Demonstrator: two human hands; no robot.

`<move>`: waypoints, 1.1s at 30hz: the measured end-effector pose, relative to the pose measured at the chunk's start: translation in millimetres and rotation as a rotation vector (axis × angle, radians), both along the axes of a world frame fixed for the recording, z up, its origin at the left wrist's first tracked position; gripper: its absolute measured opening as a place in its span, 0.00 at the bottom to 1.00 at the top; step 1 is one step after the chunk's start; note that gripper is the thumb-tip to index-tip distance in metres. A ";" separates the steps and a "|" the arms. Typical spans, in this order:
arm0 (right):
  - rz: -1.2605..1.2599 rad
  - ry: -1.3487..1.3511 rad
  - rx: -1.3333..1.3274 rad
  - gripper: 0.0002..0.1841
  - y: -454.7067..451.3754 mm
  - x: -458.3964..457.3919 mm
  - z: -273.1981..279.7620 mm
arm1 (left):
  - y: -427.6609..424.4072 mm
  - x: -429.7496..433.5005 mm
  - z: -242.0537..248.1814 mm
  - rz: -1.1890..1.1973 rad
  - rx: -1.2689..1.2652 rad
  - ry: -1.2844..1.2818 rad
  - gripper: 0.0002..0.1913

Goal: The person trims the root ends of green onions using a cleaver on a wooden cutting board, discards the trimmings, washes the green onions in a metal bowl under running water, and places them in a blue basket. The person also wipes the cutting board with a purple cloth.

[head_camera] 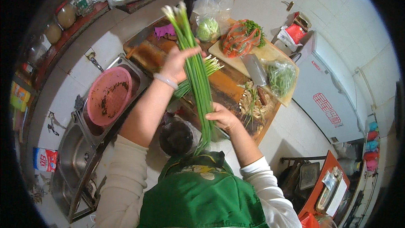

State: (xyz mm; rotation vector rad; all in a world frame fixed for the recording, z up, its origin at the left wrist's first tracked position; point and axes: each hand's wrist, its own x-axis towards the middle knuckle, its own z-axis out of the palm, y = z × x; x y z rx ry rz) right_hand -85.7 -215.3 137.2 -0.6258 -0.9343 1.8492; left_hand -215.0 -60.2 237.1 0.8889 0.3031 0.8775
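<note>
A long bunch of green onions (196, 82) hangs over the wooden table, white ends up and away from me. My left hand (180, 62), a pale bangle on its wrist, is closed around the upper stalks. Lower down, my right hand (221, 116) is at the side of the green leaves, thumb across them; how firmly it grips is unclear. More green onions (212, 65) lie on the table behind the bunch. To the right, a cleaver (255, 69) rests on the cutting board (239, 62), its handle over a heap of root trimmings (250, 103).
Around the board are a cabbage in a plastic bag (208, 29), herbs in a striped bag (242, 39) and bagged greens (280, 77). A pink basin (109, 96) sits in the steel sink at left. Below the table edge is a dark bucket (176, 136). A white freezer (329, 92) stands right.
</note>
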 end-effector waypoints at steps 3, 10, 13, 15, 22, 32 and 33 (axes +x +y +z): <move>-0.057 -0.250 -0.038 0.22 -18.9 19.3 -6.2 | 31.1 -33.1 21.6 0.152 0.022 -0.072 0.14; -0.479 -0.272 -0.293 0.10 -71.5 57.9 -41.2 | 59.8 -110.3 27.8 0.393 0.070 -0.238 0.13; -0.628 -0.308 -0.301 0.09 -84.3 70.2 -47.5 | 68.5 -131.0 24.9 0.476 0.033 -0.246 0.12; -0.766 -0.563 -0.209 0.08 -86.9 69.5 -43.7 | 73.1 -139.9 22.3 0.575 -0.051 -0.203 0.09; -1.039 -0.817 0.104 0.06 -68.3 -16.3 0.8 | 70.0 -158.2 17.7 0.725 -0.194 -0.116 0.08; -0.914 -1.107 0.601 0.16 -38.0 -94.6 64.7 | 30.1 -172.4 4.2 0.365 -0.204 -0.392 0.18; -0.906 -1.149 0.636 0.16 -36.6 -98.6 66.7 | 28.2 -172.6 0.4 0.335 -0.211 -0.432 0.18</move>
